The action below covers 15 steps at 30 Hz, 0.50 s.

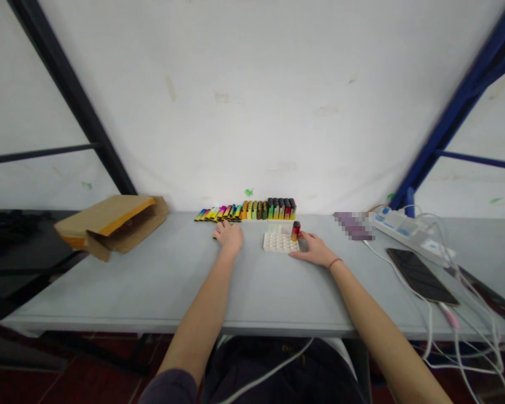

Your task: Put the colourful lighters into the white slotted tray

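A small white tray (275,243) with rows of round holes lies on the table in front of me. One or more red lighters (295,230) stand upright at its right end. My right hand (315,250) is closed around that end, thumb along the front edge and fingers behind, close to the red lighter. Farther left, my left hand (230,235) is low over the table, fingers curled. The end of a dark and yellow lighter (215,237) pokes out beside them; most of it is hidden. Just beyond this hand lies a row of multicoloured lighters (219,212).
Yellow and dark lighters (255,210) and a block of black-topped lighters (281,208) stand upright by the wall. An opened cardboard box (113,221) lies at left. A phone (421,275), a power strip (412,233) and white cables occupy the right side of the table (160,292).
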{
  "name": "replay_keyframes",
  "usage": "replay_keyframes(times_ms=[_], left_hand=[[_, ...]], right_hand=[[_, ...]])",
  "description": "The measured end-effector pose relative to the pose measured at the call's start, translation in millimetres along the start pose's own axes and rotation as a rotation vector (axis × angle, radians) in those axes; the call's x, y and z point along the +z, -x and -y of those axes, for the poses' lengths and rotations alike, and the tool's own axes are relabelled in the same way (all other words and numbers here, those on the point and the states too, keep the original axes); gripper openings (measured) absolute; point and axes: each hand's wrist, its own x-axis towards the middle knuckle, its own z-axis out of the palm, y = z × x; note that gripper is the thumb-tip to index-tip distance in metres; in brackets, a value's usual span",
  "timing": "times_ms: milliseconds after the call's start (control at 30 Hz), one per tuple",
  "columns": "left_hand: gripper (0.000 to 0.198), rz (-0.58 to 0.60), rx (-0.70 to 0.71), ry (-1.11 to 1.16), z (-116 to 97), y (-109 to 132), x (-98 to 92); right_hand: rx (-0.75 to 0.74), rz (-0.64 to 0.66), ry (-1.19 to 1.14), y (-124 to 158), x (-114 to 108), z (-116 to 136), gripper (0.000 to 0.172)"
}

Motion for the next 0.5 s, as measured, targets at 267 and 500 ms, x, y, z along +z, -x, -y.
replay_keyframes(times_ms=[267, 500], left_hand=[[0.011, 0.116, 0.055, 0.242, -9.2, -0.2, 18.2], [0.01, 0.154, -0.172, 1.274, -26.0, -11.4, 19.1]], right_hand=[[-0.014, -0.015, -0.006, -0.1, 0.7, -1.4, 0.077], [-0.013, -0.018, -0.013, 0.1, 0.3, -2.1, 0.075]])
